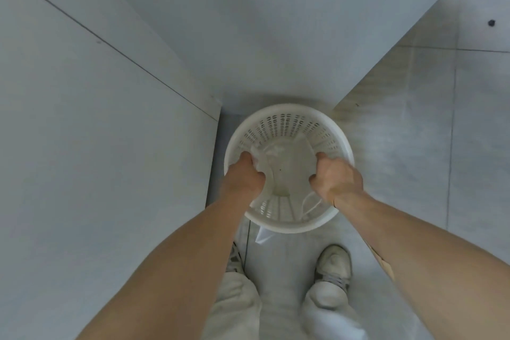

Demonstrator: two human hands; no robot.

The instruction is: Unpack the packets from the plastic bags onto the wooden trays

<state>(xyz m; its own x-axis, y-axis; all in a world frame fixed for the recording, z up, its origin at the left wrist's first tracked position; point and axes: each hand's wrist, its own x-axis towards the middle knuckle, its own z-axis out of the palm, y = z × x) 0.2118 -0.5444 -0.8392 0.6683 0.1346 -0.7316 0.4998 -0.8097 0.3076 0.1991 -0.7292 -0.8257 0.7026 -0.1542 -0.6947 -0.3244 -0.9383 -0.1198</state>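
Thin, translucent plastic, a plastic bag [278,171], is gripped from both sides inside a round white basket [342,135]. The left hand [244,174] is curled round the bag's edge at 9 o'clock within the basket, with crumpled film bunched against its fingers. The right hand [338,176] is closed on the opposite edge at 3 o'clock, and a loop of the bag's handle is seen hanging below the wrist at 5 o'clock. Between the two hands the film is spread across the basket's bottom. Whether any packets are inside the bag cannot be told.

The basket's perforated wall is visible at 12 o'clock and again at 6 o'clock. The basket is set on a pale grey tiled floor [414,174], close to a white panel [96,132] at 9 o'clock and a white wall [262,36] at 12 o'clock. At 6 o'clock, pale trousers [328,309] and two light trainers [335,262] are seen.
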